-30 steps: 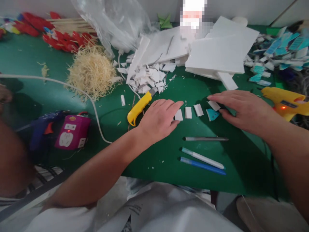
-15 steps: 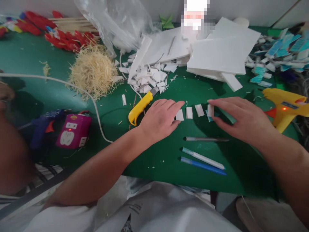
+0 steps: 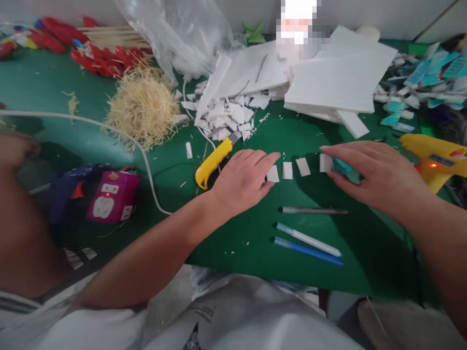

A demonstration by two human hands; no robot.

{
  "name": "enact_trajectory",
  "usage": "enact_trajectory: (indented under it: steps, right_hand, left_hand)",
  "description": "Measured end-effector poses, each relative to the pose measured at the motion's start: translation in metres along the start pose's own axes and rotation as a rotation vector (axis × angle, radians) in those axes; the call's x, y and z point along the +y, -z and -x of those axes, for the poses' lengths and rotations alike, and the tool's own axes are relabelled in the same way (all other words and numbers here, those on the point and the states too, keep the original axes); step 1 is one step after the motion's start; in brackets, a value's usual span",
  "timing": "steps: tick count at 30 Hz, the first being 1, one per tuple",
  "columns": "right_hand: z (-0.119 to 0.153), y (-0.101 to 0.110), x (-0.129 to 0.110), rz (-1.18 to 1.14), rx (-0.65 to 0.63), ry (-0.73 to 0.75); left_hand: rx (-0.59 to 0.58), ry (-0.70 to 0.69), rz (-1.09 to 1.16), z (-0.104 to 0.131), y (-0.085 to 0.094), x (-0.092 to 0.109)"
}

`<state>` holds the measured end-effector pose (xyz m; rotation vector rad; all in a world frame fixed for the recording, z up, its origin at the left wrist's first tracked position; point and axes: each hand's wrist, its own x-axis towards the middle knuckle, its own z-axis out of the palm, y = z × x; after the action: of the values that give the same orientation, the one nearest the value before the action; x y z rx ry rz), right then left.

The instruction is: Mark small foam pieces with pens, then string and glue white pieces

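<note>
My left hand (image 3: 242, 177) rests on the green table, thumb and forefinger closed around a small white foam piece (image 3: 272, 174). To its right lie two similar pieces, a white foam rectangle (image 3: 287, 170) and a slightly turned white foam rectangle (image 3: 302, 166). My right hand (image 3: 375, 170) pinches another white foam block (image 3: 325, 163) between thumb and forefinger. Under that palm shows a teal piece (image 3: 342, 166), partly hidden by the fingers. Just beyond my left hand lies a yellow utility knife (image 3: 213, 163), its blade out toward a heap of white foam scraps (image 3: 228, 116).
Three pens, a grey pen (image 3: 314, 210), a white pen (image 3: 308, 239) and a blue pen (image 3: 308, 251), lie in front. A yellow glue gun (image 3: 434, 158) sits right; white foam sheets (image 3: 330, 85) lie behind. At left are a co-worker's arm (image 3: 25, 214), a magenta power adapter (image 3: 114, 197) and a cable (image 3: 146, 170).
My right hand has shifted a little to the right with its foam block, and the teal piece now shows right of the block. My left hand stays put. The co-worker's arm has moved farther into view.
</note>
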<state>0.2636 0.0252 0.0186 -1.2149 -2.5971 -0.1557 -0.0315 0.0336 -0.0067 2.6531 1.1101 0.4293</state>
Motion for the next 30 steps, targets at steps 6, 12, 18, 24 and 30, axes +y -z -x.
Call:
enact_trajectory:
  steps: [6, 12, 18, 24, 30]
  right_hand:
    - [-0.001, -0.006, -0.001, -0.014, -0.036, 0.026]
    - [0.018, 0.003, 0.004, -0.008, -0.070, -0.121]
    - [0.018, 0.000, 0.001, -0.051, 0.013, -0.064]
    - [0.010, 0.000, 0.013, -0.065, -0.058, -0.109]
    - [-0.006, -0.007, 0.020, -0.041, -0.028, -0.218]
  left_hand:
    - [0.005, 0.007, 0.000, 0.002, 0.000, 0.000]
    - [0.012, 0.007, -0.007, 0.001, -0.002, 0.000]
    - [-0.008, 0.016, -0.007, 0.000, -0.003, 0.000]
    - [0.007, 0.003, -0.005, 0.001, -0.003, -0.001]
    - [0.000, 0.006, 0.000, 0.001, -0.002, -0.001]
